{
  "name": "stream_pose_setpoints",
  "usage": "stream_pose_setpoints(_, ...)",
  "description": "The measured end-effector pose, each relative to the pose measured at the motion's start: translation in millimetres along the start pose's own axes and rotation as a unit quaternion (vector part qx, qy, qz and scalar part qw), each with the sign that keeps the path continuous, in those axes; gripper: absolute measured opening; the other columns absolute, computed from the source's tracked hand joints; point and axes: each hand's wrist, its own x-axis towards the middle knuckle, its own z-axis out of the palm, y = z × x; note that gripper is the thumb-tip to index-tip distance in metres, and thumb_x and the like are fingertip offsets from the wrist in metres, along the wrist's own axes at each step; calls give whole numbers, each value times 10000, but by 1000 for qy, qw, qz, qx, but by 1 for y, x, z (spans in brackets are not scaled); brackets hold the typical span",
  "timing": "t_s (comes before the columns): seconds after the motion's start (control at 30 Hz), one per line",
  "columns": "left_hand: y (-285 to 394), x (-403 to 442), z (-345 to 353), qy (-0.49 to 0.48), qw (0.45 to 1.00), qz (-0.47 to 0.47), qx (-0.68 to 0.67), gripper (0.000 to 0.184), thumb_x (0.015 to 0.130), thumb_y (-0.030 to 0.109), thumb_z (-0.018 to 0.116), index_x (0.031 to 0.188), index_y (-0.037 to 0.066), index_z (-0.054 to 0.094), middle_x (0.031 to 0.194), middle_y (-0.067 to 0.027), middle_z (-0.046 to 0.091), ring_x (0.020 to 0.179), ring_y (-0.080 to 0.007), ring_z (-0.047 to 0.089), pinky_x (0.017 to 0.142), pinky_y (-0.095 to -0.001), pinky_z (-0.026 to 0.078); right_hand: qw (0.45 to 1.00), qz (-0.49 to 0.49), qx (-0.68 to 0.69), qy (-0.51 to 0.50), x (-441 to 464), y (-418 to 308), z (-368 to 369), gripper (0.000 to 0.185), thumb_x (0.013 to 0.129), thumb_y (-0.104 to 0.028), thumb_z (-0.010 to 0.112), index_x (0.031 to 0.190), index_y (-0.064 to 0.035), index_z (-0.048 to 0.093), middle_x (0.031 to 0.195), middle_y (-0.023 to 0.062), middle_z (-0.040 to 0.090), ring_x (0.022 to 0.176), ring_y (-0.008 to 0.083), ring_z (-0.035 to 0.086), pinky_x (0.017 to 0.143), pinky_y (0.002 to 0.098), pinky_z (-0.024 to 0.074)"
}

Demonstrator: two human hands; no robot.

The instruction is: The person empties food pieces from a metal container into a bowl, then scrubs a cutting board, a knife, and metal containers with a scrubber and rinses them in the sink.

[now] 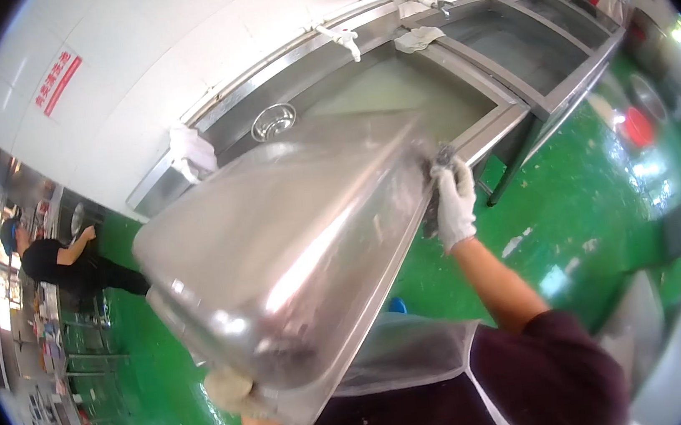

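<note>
A large, deep stainless steel pan [277,245] is tilted in front of my body, its rounded outer side facing up. My left hand [231,391], in a pale glove, grips the pan's near left corner; part of it is hidden behind the metal. My right hand [455,199], in a white glove, is closed on a grey scouring pad [443,155] at the pan's right edge. Beyond the pan, a steel sink [461,94] holds cloudy greenish water. A small round metal bowl [273,122] is at the sink's left part, beside the pan.
White taps [344,40] line the wall above the sinks. Cloths lie at the sink's left end [191,150] and on the divider [419,39]. A person in black [60,261] stands far left. A red basin [637,127] is on the green floor [559,213].
</note>
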Motion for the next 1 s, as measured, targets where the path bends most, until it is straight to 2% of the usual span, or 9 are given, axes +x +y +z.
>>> stream_pose_setpoints(0.23,-77,218,53,-222,959,-131,-118,526,797,27,609,1315,-20,529,1245,-192,627,1157,-312,621,1020,-512,511,926,-47,-365,-85,119,20,-27,476,895,-329,633,1293,-69,598,1261,190,584,1192,343,566,1037,379,425)
stream_pose_setpoints(0.43,-156,295,46,-19,980,-148,-131,501,890,152,642,1359,33,514,1321,-135,608,1208,-330,593,1066,-536,463,899,-22,-420,-125,132,0,-11,427,863,-277,683,1248,-99,628,1228,154,614,1115,356,612,960,398,488)
stream_pose_setpoints(0.5,-161,299,58,-17,983,-156,-101,444,976,238,575,1371,50,504,1324,-134,605,1220,-321,581,1078,-525,451,873,-180,-436,-127,143,4,-2,434,845,-248,700,1255,-128,618,1239,126,620,1111,333,619,945,401,504)
stream_pose_setpoints(0.63,-186,337,75,101,990,-91,-43,446,1026,309,496,1391,54,481,1359,-130,574,1249,-321,550,1095,-515,429,851,-220,-386,-281,157,-7,57,504,795,-221,727,1281,-184,600,1270,97,616,1143,310,603,931,390,521)
stream_pose_setpoints(0.7,-180,363,108,180,981,-75,-6,464,1034,327,471,1410,55,449,1389,-149,537,1264,-335,531,1109,-534,410,820,-334,-320,-337,176,20,86,522,779,-233,727,1279,-177,585,1263,88,612,1144,318,586,923,416,518)
stream_pose_setpoints(0.8,-182,383,130,254,964,-78,12,464,1055,368,416,1406,66,454,1382,-136,543,1247,-330,544,1079,-533,446,834,-289,-317,-347,230,35,93,498,781,-249,707,1254,-163,578,1231,91,614,1132,316,579,930,432,503)
stream_pose_setpoints(0.87,-186,391,148,307,946,-80,61,471,1055,387,414,1403,72,455,1367,-144,550,1220,-333,566,1038,-536,488,858,-61,-396,-322,290,55,88,401,842,-292,621,1212,-141,594,1190,111,621,1130,338,566,957,450,472)
stream_pose_setpoints(0.9,-191,391,149,310,945,-72,69,456,1053,385,422,1385,77,478,1355,-133,564,1212,-324,575,1037,-527,491,876,-66,-371,-302,326,89,74,389,878,-316,578,1214,-119,578,1202,140,605,1134,357,559,960,468,469)
stream_pose_setpoints(1.0,-197,394,147,322,941,-42,100,417,1048,381,447,1328,89,548,1317,-101,607,1190,-296,602,1032,-501,500,826,30,-507,-245,412,194,44,422,947,-393,495,1222,-75,522,1253,223,528,1171,409,523,995,498,433)
